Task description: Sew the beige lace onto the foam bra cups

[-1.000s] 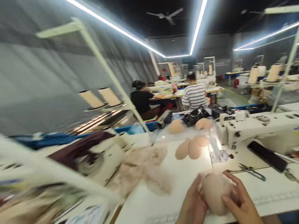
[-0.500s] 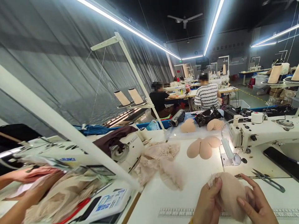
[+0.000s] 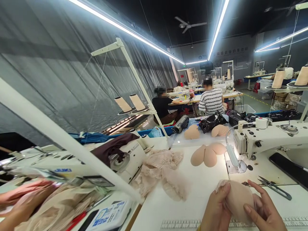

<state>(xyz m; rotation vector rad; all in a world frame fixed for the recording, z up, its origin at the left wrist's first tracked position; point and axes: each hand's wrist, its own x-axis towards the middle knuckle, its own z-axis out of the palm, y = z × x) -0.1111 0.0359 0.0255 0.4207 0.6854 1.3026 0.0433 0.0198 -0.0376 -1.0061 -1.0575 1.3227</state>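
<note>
A beige cup-shaped piece with thin fabric on it (image 3: 239,199) is held between both hands above the white table, at the lower right. My left hand (image 3: 216,205) grips its left edge, thumb on top. On its right side my right hand (image 3: 263,207) presses with the thumb, the index finger raised. Several beige pads (image 3: 207,155) lie on the table beyond the hands. Sheer beige lace fabric (image 3: 163,170) is spread to their left. Black snips (image 3: 275,187) rest right of my right hand.
A white sewing machine (image 3: 269,138) with a lit lamp stands at the right, beside a black phone (image 3: 288,170). A printed ruler (image 3: 180,224) runs along the table's front. A thread stand and a co-worker's arms (image 3: 31,199) are at the left.
The view has shifted slightly. The cup-shaped piece has turned a little in both hands, and the thin fabric now lies smoother over it. Both hands keep their hold.
</note>
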